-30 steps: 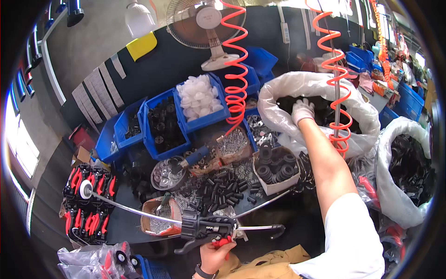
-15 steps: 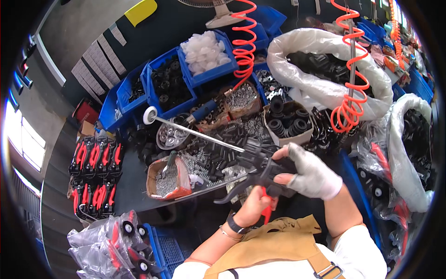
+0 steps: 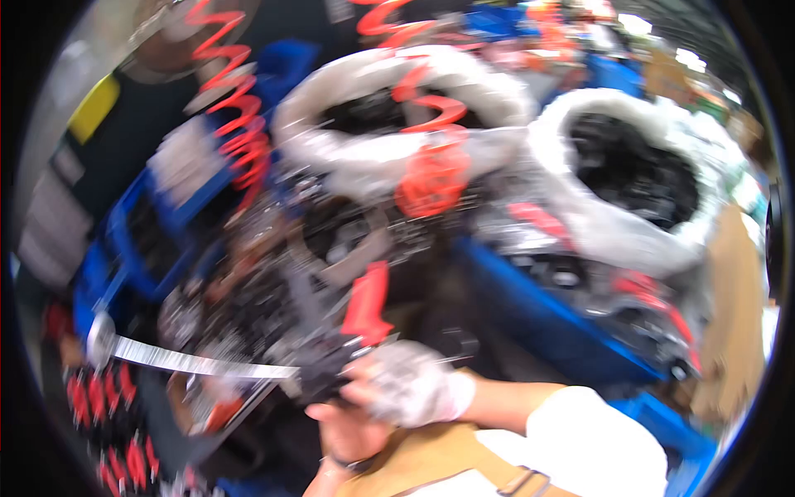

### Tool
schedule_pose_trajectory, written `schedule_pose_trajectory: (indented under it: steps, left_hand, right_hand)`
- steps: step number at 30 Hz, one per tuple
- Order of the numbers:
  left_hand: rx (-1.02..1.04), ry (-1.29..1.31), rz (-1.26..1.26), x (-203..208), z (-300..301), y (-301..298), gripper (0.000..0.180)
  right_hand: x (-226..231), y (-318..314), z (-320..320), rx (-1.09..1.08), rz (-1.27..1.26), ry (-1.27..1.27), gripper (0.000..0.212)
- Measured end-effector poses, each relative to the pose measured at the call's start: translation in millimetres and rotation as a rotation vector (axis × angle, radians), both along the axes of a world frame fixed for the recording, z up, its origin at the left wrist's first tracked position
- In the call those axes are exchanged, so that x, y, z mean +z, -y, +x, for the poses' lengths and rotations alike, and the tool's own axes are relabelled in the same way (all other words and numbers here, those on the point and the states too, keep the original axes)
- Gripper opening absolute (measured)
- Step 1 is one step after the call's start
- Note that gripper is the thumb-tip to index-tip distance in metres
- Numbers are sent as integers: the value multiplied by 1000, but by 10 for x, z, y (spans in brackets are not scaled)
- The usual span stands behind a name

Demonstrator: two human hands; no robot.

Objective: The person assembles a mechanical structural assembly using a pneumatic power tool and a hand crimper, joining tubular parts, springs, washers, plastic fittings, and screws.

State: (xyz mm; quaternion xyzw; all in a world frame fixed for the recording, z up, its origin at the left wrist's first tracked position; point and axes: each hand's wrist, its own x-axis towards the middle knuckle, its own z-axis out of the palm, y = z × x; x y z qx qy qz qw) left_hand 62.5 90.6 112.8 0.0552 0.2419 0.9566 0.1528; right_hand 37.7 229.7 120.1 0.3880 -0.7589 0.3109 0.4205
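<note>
**While the right hand grips the black tool, the left hand sits just below it**

Although the view is smeared by motion, the black tool (image 3: 319,374) can be made out in front of the person's chest, above the near edge of the bench (image 3: 166,422). Its red handle (image 3: 367,305) points up, and its metal bar (image 3: 195,360) runs left to a pale disc (image 3: 101,341). The right hand (image 3: 418,385), in a whitish glove with bare fingertips, has its fingers curled against the tool's body, holding it. The left hand (image 3: 358,435), bare and with a dark wristband (image 3: 354,464), is close under the tool; whether its fingers are wide or narrow, or touch the tool, I cannot tell.

Beyond the tool, a carton (image 3: 360,257) of dark parts stands on the bench, with blue bins (image 3: 124,224) to its left. Farther back, red coiled hoses (image 3: 435,178) hang in front of a large white-lined sack (image 3: 302,124) of black parts. A second sack (image 3: 580,211) stands to the right, beyond a blue crate (image 3: 551,306). Red-handled tools (image 3: 99,398) lie in rows at lower left.
</note>
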Motion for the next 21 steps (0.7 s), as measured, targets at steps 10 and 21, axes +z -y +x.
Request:
schedule_pose_trajectory:
  steps: [10, 21]
  left_hand:
    - [100, -156, -358, -408, -296, 506, 63]
    - [129, -150, -363, -337, -94, 174, 81]
  right_hand:
    - [905, -3307, 718, -1902, 347, 419, 27]
    - [731, -3165, 442, -1630, 480, -185, 49]
